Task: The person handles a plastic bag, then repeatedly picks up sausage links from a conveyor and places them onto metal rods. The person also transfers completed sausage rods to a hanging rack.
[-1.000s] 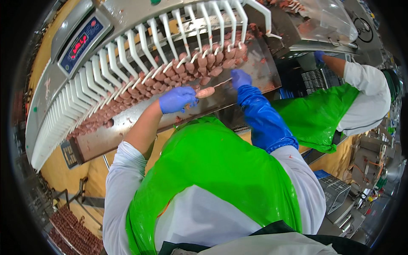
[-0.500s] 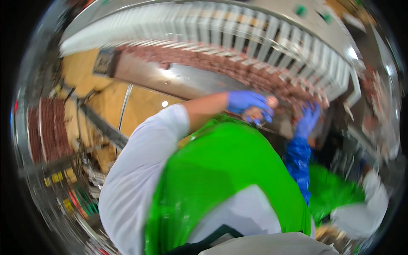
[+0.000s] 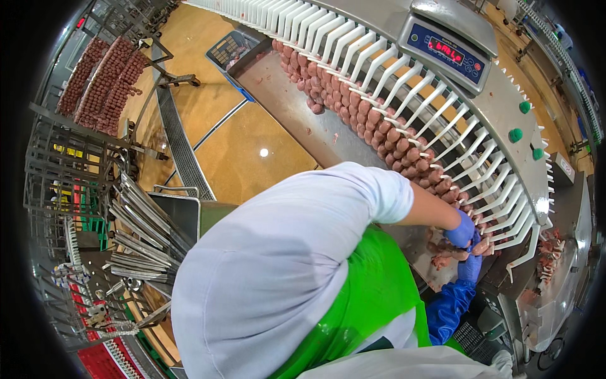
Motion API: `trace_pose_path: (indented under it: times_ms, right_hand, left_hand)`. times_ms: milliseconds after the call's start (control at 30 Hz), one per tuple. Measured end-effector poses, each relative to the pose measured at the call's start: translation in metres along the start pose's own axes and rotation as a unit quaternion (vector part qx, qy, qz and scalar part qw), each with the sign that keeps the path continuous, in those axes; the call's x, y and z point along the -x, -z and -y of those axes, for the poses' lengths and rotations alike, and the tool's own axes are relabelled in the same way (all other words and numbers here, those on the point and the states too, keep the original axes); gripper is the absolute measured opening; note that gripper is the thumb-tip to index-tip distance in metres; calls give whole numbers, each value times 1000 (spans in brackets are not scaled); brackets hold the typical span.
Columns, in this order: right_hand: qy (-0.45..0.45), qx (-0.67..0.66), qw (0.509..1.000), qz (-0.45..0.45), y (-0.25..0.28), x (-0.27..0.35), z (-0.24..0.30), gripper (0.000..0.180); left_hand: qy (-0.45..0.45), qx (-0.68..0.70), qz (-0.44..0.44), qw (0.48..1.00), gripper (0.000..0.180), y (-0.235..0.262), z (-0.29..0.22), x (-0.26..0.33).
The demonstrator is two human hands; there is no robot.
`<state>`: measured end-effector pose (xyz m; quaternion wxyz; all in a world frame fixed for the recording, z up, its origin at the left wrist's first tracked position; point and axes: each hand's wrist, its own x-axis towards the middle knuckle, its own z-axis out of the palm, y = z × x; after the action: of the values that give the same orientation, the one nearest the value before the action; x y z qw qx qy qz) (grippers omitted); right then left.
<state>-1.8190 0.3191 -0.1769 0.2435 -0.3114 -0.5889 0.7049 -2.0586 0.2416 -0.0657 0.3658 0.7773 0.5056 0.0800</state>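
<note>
Dozens of sausage links [image 3: 363, 119] line white hooks [image 3: 534, 245] toward frame right, where left hand [image 3: 461, 230] and right hand [image 3: 469, 268], apart a second ago, now meet, focusing work there; the fingers' grip is unclear.

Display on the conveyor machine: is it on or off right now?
On: the display glows with red characters, set in the blue control panel.

On my feed, the left arm [image 3: 424, 207] stretches rightward, left hand [image 3: 462, 230] just beside the right hand [image 3: 469, 269].
</note>
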Motion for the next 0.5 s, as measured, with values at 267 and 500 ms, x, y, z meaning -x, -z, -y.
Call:
trace_pose_path:
  times_ms: [267,500]
  right_hand:
    - [16,267,962,-51,-7,13,30,38]
    - [-110,10,994,6,-37,55,36,20]
  left_hand:
    - [29,66,-55,996,46,-5,-23,-20]
    - [-6,78,33,996,51,-9,3,-2]
